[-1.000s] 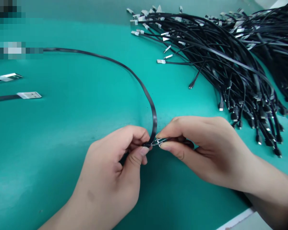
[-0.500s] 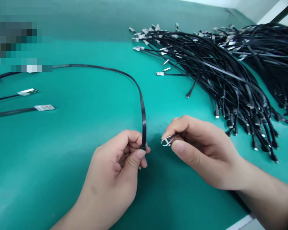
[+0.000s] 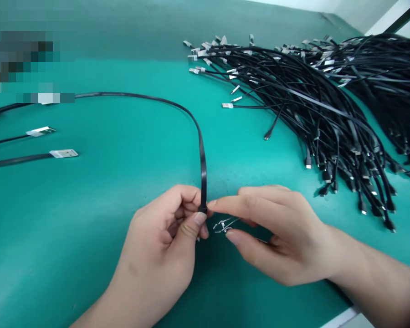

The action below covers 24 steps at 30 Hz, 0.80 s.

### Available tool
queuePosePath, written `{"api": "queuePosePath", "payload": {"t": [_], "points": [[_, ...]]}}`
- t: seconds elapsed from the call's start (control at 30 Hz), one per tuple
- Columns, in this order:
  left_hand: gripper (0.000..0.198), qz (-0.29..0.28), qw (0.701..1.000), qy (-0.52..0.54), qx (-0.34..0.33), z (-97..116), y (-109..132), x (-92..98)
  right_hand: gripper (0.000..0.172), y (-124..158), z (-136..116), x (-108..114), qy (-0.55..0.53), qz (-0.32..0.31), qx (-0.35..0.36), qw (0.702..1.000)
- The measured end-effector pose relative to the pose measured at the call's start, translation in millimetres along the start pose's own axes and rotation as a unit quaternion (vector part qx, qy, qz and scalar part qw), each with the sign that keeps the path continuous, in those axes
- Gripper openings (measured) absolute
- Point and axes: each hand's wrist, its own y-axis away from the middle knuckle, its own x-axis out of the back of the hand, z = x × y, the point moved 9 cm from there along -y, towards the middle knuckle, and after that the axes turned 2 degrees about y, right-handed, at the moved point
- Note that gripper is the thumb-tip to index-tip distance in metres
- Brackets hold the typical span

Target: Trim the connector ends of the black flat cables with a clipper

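Observation:
My left hand [image 3: 160,232] pinches the end of a flat black cable [image 3: 202,159] between thumb and fingers, with the cable rising from it and curving away to the upper left. The cable's tip is hidden in my grip. My right hand [image 3: 280,234] sits just to the right, its index finger and thumb spread apart around a small thin metal piece [image 3: 223,225]. A tail of that piece runs in under my fingers. I cannot tell whether my right hand grips it.
A large bundle of black cables [image 3: 314,105] with metal plugs lies at the upper right of the teal mat [image 3: 89,218]. Two cables with USB plugs [image 3: 63,154] lie at the left. A pixelated patch covers the upper left.
My right hand's fingers have spread and moved lower left, and the metal piece sits lower. The left hand has straightened the cable end upright since the oldest frame.

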Motion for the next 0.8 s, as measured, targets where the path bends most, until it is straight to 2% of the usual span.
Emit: {"api": "queuePosePath", "payload": {"t": [0.13,0.33,0.47,0.63,0.8], "points": [[0.014,0.001,1.0,-0.003,0.004,-0.3,-0.3,0.3,0.028,0.0,0.0,0.6,0.011,-0.001,0.0,1.0],[0.013,-0.003,1.0,-0.009,0.003,1.5,-0.1,0.0,0.022,4.3,-1.6,-0.5,0.082,-0.012,0.023,0.996],[0.008,0.014,0.999,0.033,0.036,-2.9,-0.6,0.2,0.017,5.0,0.6,0.5,0.079,-0.002,0.015,0.997],[0.005,0.041,0.993,0.081,0.071,-8.7,-3.3,2.5,0.033,3.6,1.9,0.8,0.055,0.013,0.016,0.998],[0.007,0.062,0.991,0.098,0.074,-9.8,-5.4,5.5,0.038,4.8,2.8,-2.7,0.046,0.01,0.017,0.999]]}}
